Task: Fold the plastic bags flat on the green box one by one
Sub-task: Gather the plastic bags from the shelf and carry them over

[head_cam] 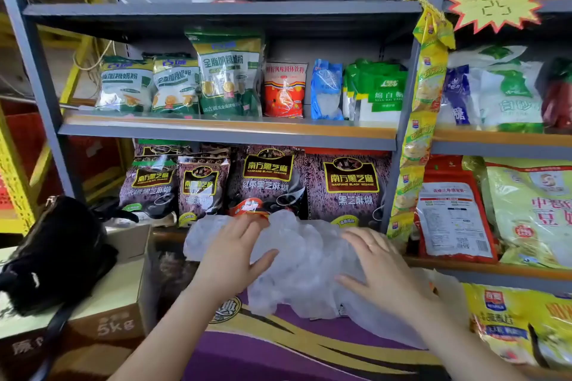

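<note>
A crumpled clear plastic bag (305, 263) lies on top of a box (278, 346) whose visible face is purple with gold stripes, not green. My left hand (233, 254) rests flat on the bag's left part, fingers straight and spread. On the bag's right part my right hand (376, 269) presses down, fingers extended too. More clear plastic (393, 328) trails off under and below my right forearm, toward the box's right edge.
Grey shelves (229, 130) packed with food packets stand right behind the box. A black bag (58, 254) sits on a cardboard carton (102, 322) at the left. Yellow packets (523, 322) crowd the lower right, and a strip of yellow sachets (424, 120) hangs from the shelf post.
</note>
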Action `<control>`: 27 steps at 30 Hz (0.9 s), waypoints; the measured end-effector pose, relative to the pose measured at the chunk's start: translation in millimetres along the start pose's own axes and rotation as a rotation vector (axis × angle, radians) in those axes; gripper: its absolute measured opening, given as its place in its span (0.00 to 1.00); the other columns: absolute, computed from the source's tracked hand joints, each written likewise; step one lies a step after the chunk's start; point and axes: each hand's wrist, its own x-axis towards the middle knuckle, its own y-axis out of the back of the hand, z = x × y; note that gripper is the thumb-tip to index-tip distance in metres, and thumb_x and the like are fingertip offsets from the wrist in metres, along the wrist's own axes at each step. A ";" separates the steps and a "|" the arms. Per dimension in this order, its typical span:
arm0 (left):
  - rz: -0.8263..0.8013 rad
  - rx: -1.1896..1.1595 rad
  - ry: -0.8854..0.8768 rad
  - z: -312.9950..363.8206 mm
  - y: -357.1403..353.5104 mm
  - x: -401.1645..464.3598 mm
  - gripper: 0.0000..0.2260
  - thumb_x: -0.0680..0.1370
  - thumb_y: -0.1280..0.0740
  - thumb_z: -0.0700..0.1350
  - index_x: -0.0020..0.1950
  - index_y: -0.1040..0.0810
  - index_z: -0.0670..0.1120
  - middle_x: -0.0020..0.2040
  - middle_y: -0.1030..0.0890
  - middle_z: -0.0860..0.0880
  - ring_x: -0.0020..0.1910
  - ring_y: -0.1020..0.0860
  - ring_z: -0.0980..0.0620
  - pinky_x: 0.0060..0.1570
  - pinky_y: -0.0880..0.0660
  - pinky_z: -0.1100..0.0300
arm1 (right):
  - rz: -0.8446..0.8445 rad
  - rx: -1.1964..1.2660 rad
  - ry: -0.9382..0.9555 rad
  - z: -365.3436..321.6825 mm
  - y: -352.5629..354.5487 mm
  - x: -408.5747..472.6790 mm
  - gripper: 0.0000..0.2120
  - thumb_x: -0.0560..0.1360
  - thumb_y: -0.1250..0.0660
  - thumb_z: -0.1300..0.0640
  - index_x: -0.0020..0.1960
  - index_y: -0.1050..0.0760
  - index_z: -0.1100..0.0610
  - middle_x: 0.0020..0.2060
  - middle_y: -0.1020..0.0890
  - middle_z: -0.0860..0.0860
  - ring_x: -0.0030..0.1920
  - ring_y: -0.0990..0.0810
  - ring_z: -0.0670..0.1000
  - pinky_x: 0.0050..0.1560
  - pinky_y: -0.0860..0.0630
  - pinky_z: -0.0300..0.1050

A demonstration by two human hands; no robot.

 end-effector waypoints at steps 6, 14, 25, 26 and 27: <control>-0.383 0.011 0.205 1.5 -42.9 12.6 0.53 0.57 0.64 0.81 0.70 0.38 0.49 0.69 0.35 0.51 0.64 0.32 0.47 0.62 0.38 0.54 | -0.344 -0.120 0.094 7.2 -19.9 33.3 0.53 0.60 0.48 0.24 0.76 0.52 0.54 0.76 0.49 0.48 0.75 0.51 0.49 0.68 0.60 0.40; -0.482 -0.044 0.248 14.1 -85.9 -4.3 0.54 0.55 0.45 0.78 0.75 0.57 0.55 0.75 0.46 0.51 0.66 0.32 0.46 0.60 0.33 0.52 | -0.511 0.080 0.017 3.3 -57.4 38.1 0.39 0.66 0.32 0.37 0.69 0.36 0.58 0.66 0.30 0.55 0.67 0.32 0.58 0.63 0.32 0.48; -0.588 0.151 0.096 -12.0 -91.3 9.7 0.34 0.67 0.33 0.65 0.67 0.34 0.49 0.62 0.26 0.49 0.55 0.24 0.45 0.47 0.29 0.55 | -0.662 -0.020 0.020 58.8 -35.4 18.2 0.66 0.47 0.39 0.20 0.63 0.82 0.41 0.69 0.74 0.41 0.72 0.72 0.47 0.74 0.63 0.50; -0.538 0.135 0.055 -14.0 -93.9 8.6 0.32 0.64 0.32 0.66 0.60 0.28 0.46 0.54 0.22 0.48 0.48 0.22 0.44 0.42 0.28 0.55 | -0.672 -0.008 0.013 56.2 -40.3 15.5 0.67 0.49 0.35 0.22 0.64 0.81 0.41 0.70 0.72 0.41 0.73 0.69 0.49 0.75 0.60 0.51; -0.475 0.153 -0.003 -17.1 -98.0 5.9 0.30 0.62 0.34 0.67 0.51 0.24 0.45 0.44 0.20 0.47 0.40 0.21 0.44 0.38 0.28 0.56 | -0.648 0.020 -0.007 52.5 -46.8 14.2 0.67 0.51 0.32 0.25 0.68 0.78 0.41 0.72 0.68 0.42 0.75 0.66 0.50 0.75 0.56 0.51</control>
